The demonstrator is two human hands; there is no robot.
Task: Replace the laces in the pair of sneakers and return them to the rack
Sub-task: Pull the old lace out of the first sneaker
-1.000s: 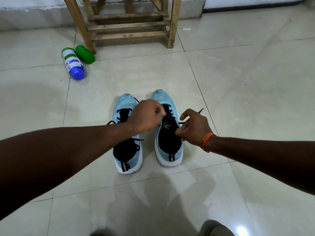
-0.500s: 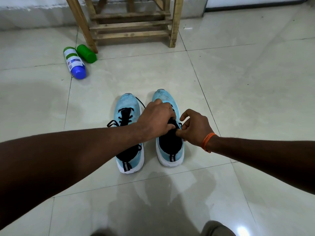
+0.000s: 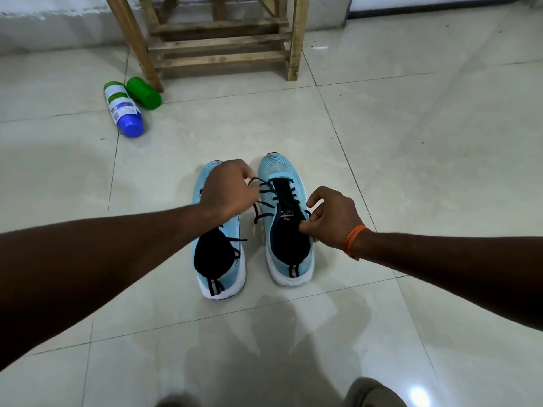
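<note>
Head view, left to right.

- 2 bottles lie on the tiled floor (image 3: 411,142) at far left: a labelled bottle (image 3: 123,108) with a blue end and a green bottle (image 3: 144,92), touching, just beside a leg of the wooden rack (image 3: 220,42).
- Left sneaker (image 3: 220,268): light blue, on the floor, toe toward the rack, partly hidden by the left forearm.
- Left hand (image 3: 227,189): above the left sneaker's toe, fingers (image 3: 249,174) curled tight, pinching the black lace (image 3: 264,195), which runs slack to the right sneaker's eyelets.
- Right sneaker (image 3: 289,230): just beside the left sneaker, parallel, partly laced.
- Right hand (image 3: 332,218): thumb and fingers (image 3: 308,227) pinch the right sneaker's right rim; cannot tell whether lace is also in the pinch. Orange band (image 3: 354,239) on the wrist.
</note>
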